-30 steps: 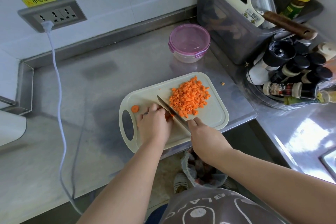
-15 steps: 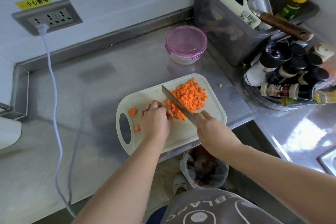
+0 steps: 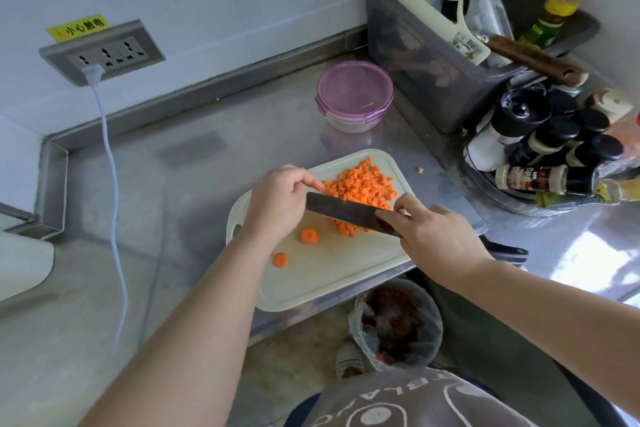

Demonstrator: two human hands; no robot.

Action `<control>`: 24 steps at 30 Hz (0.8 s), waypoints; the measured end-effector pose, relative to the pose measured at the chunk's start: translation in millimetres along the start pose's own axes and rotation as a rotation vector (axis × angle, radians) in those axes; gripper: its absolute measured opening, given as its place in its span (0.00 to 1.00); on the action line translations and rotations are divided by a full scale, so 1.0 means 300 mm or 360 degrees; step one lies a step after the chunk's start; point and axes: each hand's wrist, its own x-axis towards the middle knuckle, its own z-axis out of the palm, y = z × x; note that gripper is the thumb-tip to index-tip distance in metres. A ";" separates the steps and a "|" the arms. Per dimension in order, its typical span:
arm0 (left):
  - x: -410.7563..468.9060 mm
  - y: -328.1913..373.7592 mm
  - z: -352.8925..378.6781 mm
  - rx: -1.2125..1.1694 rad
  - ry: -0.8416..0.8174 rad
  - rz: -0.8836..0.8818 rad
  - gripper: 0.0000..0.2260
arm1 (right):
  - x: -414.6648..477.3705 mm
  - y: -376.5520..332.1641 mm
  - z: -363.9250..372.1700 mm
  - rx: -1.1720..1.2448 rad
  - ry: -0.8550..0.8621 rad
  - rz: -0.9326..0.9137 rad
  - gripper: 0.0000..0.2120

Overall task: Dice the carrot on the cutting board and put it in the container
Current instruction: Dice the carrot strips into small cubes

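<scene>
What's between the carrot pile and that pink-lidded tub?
Only the far rim of the cutting board, then bare steel counter, as the head view shows.

Steel counter (image 3: 207,156), raised lip along the back | pale cutting board (image 3: 329,274) at front edge | from board: purple-lidded container (image 3: 355,94) at 12 o'clock, apart | dark bin (image 3: 415,55) at 1 | round tray (image 3: 498,199) of bottles at 3 | stray carrot bit (image 3: 419,169) at 2, just beside board | white cable (image 3: 116,204) at 9, trailing across.
</scene>
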 end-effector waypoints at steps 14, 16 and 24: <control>0.035 0.003 0.041 0.0061 0.0033 -0.0044 0.17 | -0.007 -0.021 -0.003 0.0006 -0.0195 0.0148 0.22; -0.001 -0.046 0.001 0.0001 0.0260 -0.0236 0.15 | 0.003 -0.039 0.000 0.0063 -0.0227 0.0115 0.19; -0.133 -0.126 0.080 0.0012 -0.0167 -0.0669 0.16 | 0.088 -0.172 0.048 0.0837 -0.0458 0.0325 0.04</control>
